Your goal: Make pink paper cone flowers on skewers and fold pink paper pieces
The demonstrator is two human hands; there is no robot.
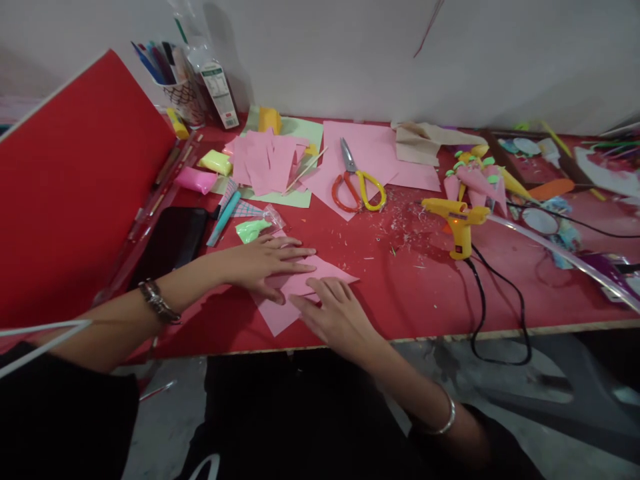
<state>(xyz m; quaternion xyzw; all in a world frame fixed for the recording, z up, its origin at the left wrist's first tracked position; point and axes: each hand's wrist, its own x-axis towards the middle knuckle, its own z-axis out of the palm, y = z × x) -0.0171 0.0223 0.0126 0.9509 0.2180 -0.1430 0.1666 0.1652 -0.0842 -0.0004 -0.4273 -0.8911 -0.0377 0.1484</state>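
Note:
A pink sheet of paper [277, 317], folded over on itself, lies on the red table near its front edge. Across its left part my left hand [265, 263] rests flat, fingers spread and pointing right. My right hand [336, 313] touches the paper's right side, with its fingers stretched out and slightly bent. Neither hand grips anything. Just beyond my left hand sits a light green packet of clay [251, 230]. Parts of the paper are hidden beneath both hands.
Scissors [356, 180] with red and yellow handles lie on pink paper behind my hands. To the right are a yellow glue gun [457, 220] with a looping black cord and a bunch of pink paper cones [475, 177]. A dark phone [175, 240] lies left; a pen cup [183, 97] stands behind.

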